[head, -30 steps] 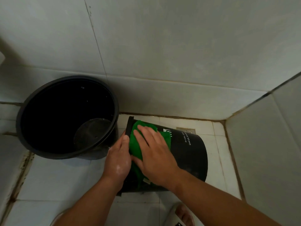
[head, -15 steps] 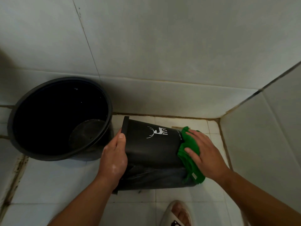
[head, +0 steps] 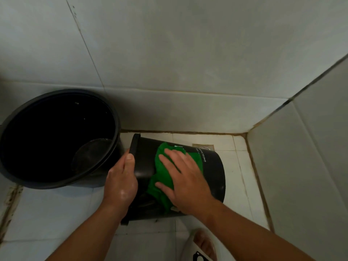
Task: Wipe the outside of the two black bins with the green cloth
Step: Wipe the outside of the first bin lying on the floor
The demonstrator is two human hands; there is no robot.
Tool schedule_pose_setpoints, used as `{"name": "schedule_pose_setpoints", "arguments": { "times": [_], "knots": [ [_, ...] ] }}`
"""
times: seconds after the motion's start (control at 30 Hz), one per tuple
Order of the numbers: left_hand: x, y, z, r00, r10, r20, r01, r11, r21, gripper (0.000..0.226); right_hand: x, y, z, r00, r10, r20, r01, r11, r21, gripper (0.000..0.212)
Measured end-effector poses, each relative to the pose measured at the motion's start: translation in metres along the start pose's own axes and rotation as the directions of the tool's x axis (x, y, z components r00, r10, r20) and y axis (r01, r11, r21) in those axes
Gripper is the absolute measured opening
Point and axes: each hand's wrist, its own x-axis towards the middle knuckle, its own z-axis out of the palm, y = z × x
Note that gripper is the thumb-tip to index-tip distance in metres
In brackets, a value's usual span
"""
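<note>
green cloth (head: 160,166), under the right hand (head: 185,182) with fingers spread, has slid back toward the small bin (head: 214,166) rim.

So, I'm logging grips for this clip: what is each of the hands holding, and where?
Left hand grips the small bin at its rim end. Right hand presses the green cloth flat on its side.
</note>
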Motion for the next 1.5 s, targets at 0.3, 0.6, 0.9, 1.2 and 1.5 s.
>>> {"name": "schedule_pose_setpoints", "arguments": {
  "times": [0.3, 0.6, 0.9, 1.2, 1.5],
  "knots": [
    [0.001, 0.011, 0.003, 1.000, 0.019, 0.008, -0.019, 1.000, 0.024, 0.040, -0.026, 0.095, -0.010, 0.873, 0.475, -0.113, -0.436, 0.862, 0.260, 0.060],
    [-0.007, -0.006, -0.003, 0.992, 0.108, 0.070, -0.114, 0.989, 0.097, 0.046, 0.009, 0.090, -0.007, 0.781, 0.589, -0.208, -0.511, 0.794, 0.329, 0.048],
    [-0.004, -0.009, 0.004, 0.999, 0.030, 0.041, -0.031, 0.999, 0.045, 0.046, 0.005, 0.024, -0.003, 0.884, 0.435, -0.169, -0.401, 0.893, 0.202, 0.071],
    [0.001, -0.005, 0.002, 0.999, 0.025, 0.037, -0.026, 0.999, 0.022, 0.043, -0.011, 0.060, -0.010, 0.905, 0.408, -0.124, -0.372, 0.897, 0.237, 0.065],
    [0.001, -0.015, 0.005, 0.997, -0.066, 0.045, 0.070, 0.993, -0.094, 0.040, -0.008, -0.011, 0.007, 0.904, 0.398, -0.157, -0.352, 0.900, 0.256, 0.073]
  ]
}}
